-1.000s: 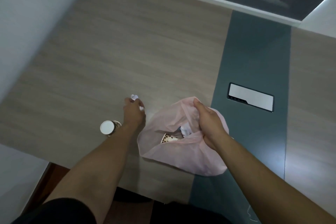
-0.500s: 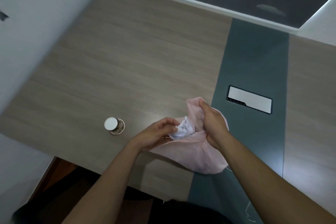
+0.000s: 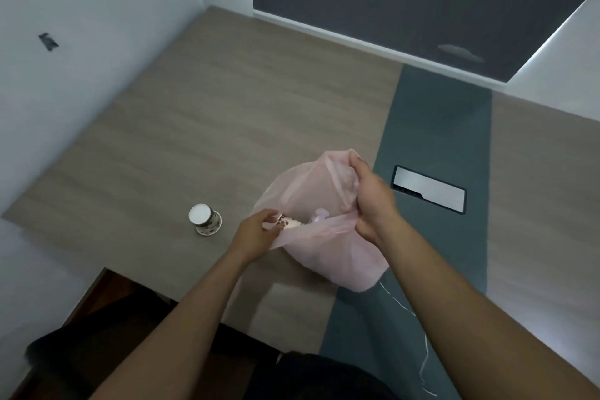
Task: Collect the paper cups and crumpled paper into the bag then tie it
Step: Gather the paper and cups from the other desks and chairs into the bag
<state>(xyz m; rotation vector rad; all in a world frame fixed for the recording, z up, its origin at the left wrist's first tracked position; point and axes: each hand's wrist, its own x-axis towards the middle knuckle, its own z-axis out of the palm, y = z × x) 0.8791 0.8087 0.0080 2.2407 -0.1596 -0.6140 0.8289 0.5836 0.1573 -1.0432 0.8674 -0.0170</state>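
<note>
A thin pink bag (image 3: 328, 253) sits on the wood-grain table (image 3: 227, 123), its base overlapping the grey-green strip (image 3: 435, 140) that runs down the tabletop. The left hand (image 3: 256, 234) pinches the rim of the bag at its 8 o'clock side, thumb and fingers closed on the film. The right hand (image 3: 370, 201) grips the rim at 2 o'clock, fingers curled round a bunched fold, so the mouth is stretched open between the 2 hands. Inside the mouth, just beside the left fingertips, part of a spotted cup (image 3: 290, 223) shows, and at 3 o'clock from it lies a pale lump that looks like crumpled paper (image 3: 319, 214), though it is blurred. 1 paper cup (image 3: 204, 220) stands upside down on the table at 9 o'clock from the bag, apart from it and from the left hand. A silver hatch plate (image 3: 428, 190) is set in the strip at 3 o'clock from the right hand. A thin white thread (image 3: 399, 302) trails from under the bag toward 5 o'clock.
</note>
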